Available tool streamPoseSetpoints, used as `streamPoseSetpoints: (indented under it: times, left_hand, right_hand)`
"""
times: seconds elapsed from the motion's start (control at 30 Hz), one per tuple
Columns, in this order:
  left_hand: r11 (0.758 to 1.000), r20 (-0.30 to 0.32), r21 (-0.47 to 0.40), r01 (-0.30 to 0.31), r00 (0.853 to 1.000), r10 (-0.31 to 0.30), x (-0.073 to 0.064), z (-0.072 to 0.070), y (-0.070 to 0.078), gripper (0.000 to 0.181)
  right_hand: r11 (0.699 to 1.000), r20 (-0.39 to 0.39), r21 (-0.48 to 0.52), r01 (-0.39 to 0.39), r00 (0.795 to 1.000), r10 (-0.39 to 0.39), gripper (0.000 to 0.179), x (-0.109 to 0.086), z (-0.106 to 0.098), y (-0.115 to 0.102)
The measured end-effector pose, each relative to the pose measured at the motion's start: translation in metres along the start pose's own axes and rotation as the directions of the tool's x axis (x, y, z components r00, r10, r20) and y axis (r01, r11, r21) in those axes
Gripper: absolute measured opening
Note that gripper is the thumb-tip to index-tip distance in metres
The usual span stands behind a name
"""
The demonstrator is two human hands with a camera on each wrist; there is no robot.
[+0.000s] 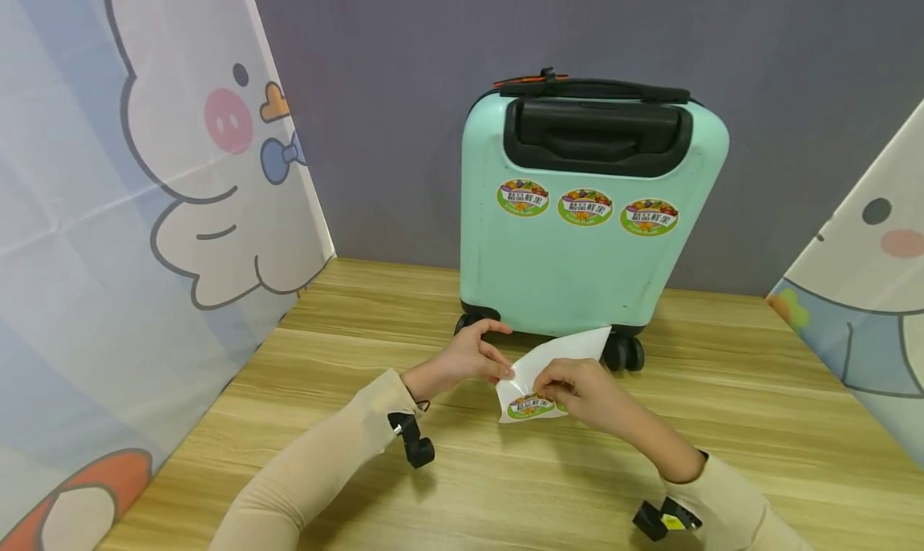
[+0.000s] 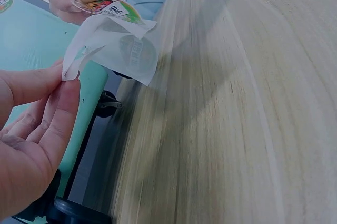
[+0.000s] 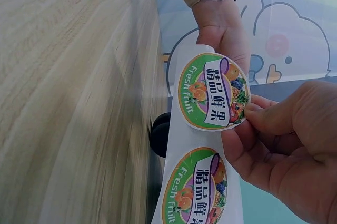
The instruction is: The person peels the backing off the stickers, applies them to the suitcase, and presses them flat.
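Note:
My left hand [image 1: 472, 362] pinches the end of a white backing sheet [image 1: 566, 349] between thumb and fingertips. My right hand [image 1: 588, 395] pinches the edge of an oval fruit sticker [image 3: 213, 92] with a "Fresh fruit" print. In the left wrist view this sticker [image 2: 113, 9] stands partly lifted off the curled sheet [image 2: 139, 50]. A second sticker [image 3: 195, 190] lies on the same sheet. Just behind the hands stands a mint green suitcase [image 1: 556, 278], upright, with three matching stickers in a row: left [image 1: 523, 198], middle [image 1: 585, 208] and right [image 1: 650, 217].
The suitcase rests on black wheels [image 1: 624, 352] on a wood-grain table [image 1: 404, 294]. Its black carry handle [image 1: 599, 90] is on top. A grey wall [image 1: 375, 118] rises behind it, and cartoon-printed cloths hang at the left [image 1: 65, 214] and right [image 1: 888, 310].

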State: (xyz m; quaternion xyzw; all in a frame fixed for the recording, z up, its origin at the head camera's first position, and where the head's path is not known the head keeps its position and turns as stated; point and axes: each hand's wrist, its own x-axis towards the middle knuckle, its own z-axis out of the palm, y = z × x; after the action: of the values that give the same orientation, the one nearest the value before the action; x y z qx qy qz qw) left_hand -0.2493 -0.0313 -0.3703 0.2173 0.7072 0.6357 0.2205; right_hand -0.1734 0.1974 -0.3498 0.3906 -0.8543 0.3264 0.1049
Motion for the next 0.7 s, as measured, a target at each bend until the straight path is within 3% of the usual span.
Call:
streamPoseSetpoints:
  times: [0.33, 0.7]
  left_hand:
    - [1.0, 0.002, 0.004, 0.0, 1.0, 0.0, 0.0032, -0.0008, -0.0033, 0.067]
    - [1.0, 0.002, 0.026, 0.015, 1.0, -0.015, 0.0036, -0.0019, -0.0034, 0.068]
  right_hand:
    - [0.992, 0.086, 0.056, -0.116, 0.99, 0.111, 0.015, 0.0014, -0.0041, -0.0018]
    - [0.98, 0.134, 0.124, -0.158, 0.981, 0.141, 0.014, 0.0028, -0.0072, -0.0015]
